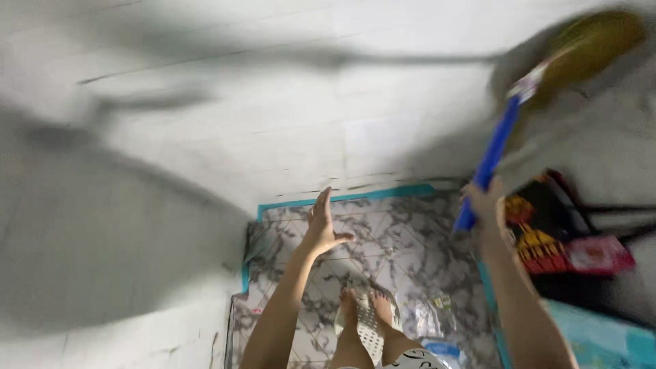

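My right hand (486, 205) is closed around the blue handle of a broom (493, 152). The handle rises up and to the right to a yellowish brush head (593, 48) pressed high on the white tiled wall (287, 116); that end is blurred. My left hand (321, 222) is raised with fingers straight and apart, holding nothing, in front of the lower part of the wall. Below the hands my two bare feet (365, 311) stand on a white perforated slipper (370, 331) on a grey marble-patterned floor (403, 239).
A teal strip (355, 198) edges the marble floor where it meets the wall. At the right lie dark, red and yellow patterned items (547, 239) and a pink packet (600, 254). A light blue surface (608, 338) sits at the lower right. Broad shadows cross the wall.
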